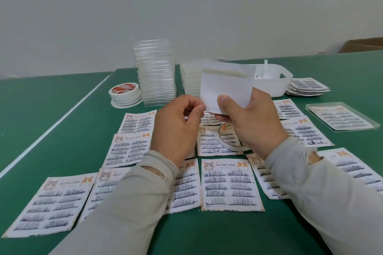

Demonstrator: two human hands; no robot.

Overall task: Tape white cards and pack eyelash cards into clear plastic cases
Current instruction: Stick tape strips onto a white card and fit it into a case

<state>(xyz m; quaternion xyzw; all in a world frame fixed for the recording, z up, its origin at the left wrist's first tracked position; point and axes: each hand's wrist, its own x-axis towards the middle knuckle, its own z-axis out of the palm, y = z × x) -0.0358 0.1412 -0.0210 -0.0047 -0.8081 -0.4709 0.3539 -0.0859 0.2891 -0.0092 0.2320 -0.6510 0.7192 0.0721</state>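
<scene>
Lash cards (231,185) w/ cats say "MEOW LASH". Both hands pinch 1 white card (227,87): left hand (178,128) & right hand (251,122).

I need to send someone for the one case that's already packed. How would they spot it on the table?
On the green table, look to the far right, beside the rows of loose eyelash cards. The packed case lies flat and alone in front of the white bin. Unlike the tall stack of clear cases, it holds a lash card.

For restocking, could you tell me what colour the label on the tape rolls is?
Red-orange with white print, on white tape rolls, seen in the head view.
</scene>
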